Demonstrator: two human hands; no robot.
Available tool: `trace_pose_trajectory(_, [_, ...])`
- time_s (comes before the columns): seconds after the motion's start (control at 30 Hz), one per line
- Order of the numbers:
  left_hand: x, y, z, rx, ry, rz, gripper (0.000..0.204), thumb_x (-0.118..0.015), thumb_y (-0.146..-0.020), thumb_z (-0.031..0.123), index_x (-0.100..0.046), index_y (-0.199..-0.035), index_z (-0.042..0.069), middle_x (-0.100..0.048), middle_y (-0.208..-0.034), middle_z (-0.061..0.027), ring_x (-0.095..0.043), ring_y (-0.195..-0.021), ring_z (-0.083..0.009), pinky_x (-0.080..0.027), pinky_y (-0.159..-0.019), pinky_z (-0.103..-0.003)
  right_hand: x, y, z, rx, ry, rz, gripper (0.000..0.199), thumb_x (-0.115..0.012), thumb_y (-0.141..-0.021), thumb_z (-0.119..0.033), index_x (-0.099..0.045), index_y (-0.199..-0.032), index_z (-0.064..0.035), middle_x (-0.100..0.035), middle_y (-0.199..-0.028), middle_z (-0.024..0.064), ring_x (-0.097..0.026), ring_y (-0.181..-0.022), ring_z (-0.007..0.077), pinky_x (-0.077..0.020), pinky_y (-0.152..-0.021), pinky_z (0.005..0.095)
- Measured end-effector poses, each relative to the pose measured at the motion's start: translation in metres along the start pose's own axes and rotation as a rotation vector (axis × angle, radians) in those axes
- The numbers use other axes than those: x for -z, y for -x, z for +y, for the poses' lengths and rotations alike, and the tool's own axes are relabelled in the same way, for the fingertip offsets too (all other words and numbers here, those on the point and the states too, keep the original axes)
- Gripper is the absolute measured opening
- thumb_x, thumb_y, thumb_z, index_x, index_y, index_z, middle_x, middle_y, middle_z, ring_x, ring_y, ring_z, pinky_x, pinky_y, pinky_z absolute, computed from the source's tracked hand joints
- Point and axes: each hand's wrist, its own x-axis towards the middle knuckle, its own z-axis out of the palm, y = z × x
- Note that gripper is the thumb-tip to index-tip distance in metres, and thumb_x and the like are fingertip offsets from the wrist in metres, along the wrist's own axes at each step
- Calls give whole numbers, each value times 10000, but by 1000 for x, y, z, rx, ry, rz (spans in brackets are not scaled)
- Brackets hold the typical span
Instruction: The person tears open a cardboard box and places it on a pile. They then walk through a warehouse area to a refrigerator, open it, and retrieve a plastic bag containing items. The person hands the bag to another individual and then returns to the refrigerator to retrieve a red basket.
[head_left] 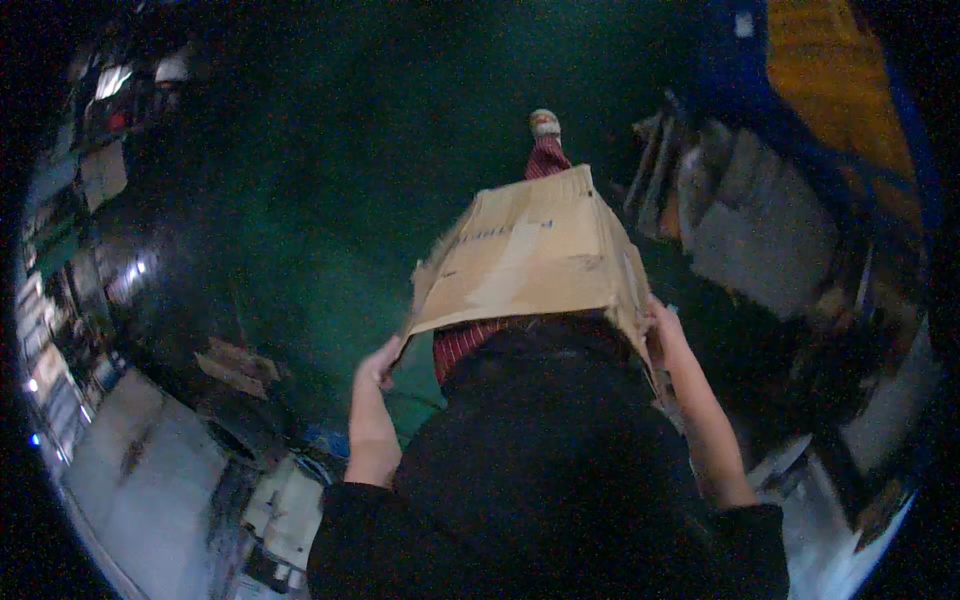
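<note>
Box (530, 255) runs lengthwise away from the person, far end narrowing forward. Left hand (378, 365) and right hand (662, 325) clamp its near corners, fingers curled on cardboard. Dim green floor (300, 220) lies below.

A box (530, 255) sits at the middle of the view, held out before the person's chest. The left hand (378, 365) is at its lower left corner, the right hand (662, 322) on its right side near the lower edge. Under the box, a leg (462, 345) shows; beyond its far edge, a foot (545, 124) rests on the floor (320, 200). Scraps (238, 366) lie on the floor well left of the box. Shelves (60, 300) run along the far left edge, and boards (760, 240) stand to the right of the box
</note>
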Motion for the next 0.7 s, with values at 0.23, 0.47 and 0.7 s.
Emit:
trace_pose_trajectory(0.23, [44,63,230,-703,-300,138,283,-664,-707,271,-571,-721,4,-592,-757,-56,-531,-617,-127,-438,-580,-249,97,-34,132,213,-772,90,375,-514,-765,-505,-516,-713,-134,-428,-522,-17,-427,-478,112,-363,-443,251])
trace_pose_trajectory(0.47, [1,333,282,-1215,-654,-175,298,-650,-707,195,-513,-878,-6,-556,-766,-32,-518,-675,-92,-428,-619,-237,58,12,442,646,-1251,197,330,-495,-809,-415,-503,-680,-111,-387,-489,-13,-402,-436,134,-373,-425,277])
trace_pose_trajectory(0.7, [-160,551,203,-1769,-1091,-509,210,-611,-724,153,-525,-847,7,-553,-781,-11,-496,-716,-69,-404,-644,-219,-8,74,578,424,-1413,603,394,-506,-788,-446,-520,-649,-78,-415,-493,18,-418,-441,150,-371,-433,290])
